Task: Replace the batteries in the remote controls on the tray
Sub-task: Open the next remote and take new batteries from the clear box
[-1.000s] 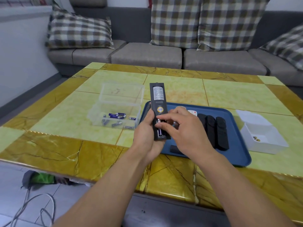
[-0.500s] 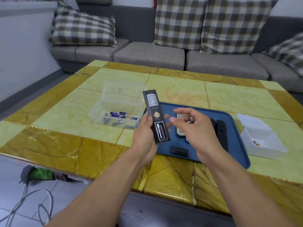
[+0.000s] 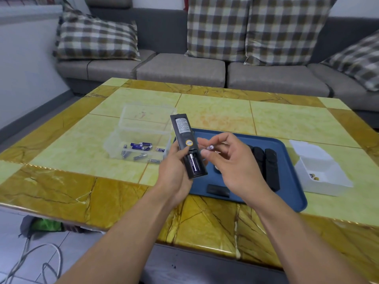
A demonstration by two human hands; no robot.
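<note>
Since a second ago the right hand (image 3: pixel 231 167) has come off the remote (image 3: pixel 187 147) and now sits just beside it, pinching a battery (image 3: pixel 210 148) between thumb and fingers, its end facing the camera. The remote has tilted a little, top leaning left.

On the counter (image 3: pixel 86 193), far left, a clear box (image 3: pixel 141 133) stands with its lid up. Loose purple and silver batteries (image 3: pixel 140 148) lie in it; their print is too small to read.

Next comes the left hand (image 3: pixel 174 169), its grip closed around the lower part of the remote, thumb on the near edge, fingers behind. The remote is held above the counter's front, over the left edge of the tray (image 3: pixel 293 193), back side up. It is black, with a white label of fine print that cannot be read and a round yellow sticker below it. Its battery bay is open; one purple cell (image 3: pixel 193 163) lies in the left slot, and the right slot looks empty.

The blue tray lies behind and under the hands. On it a black cover (image 3: pixel 218 190) lies near the front edge, and black remotes (image 3: pixel 268 166) lie side by side toward the right, partly hidden by the right hand.

Far right, a white box (image 3: pixel 320 171) stands open beside the tray, with small round things (image 3: pixel 314 176) in its corner.
</note>
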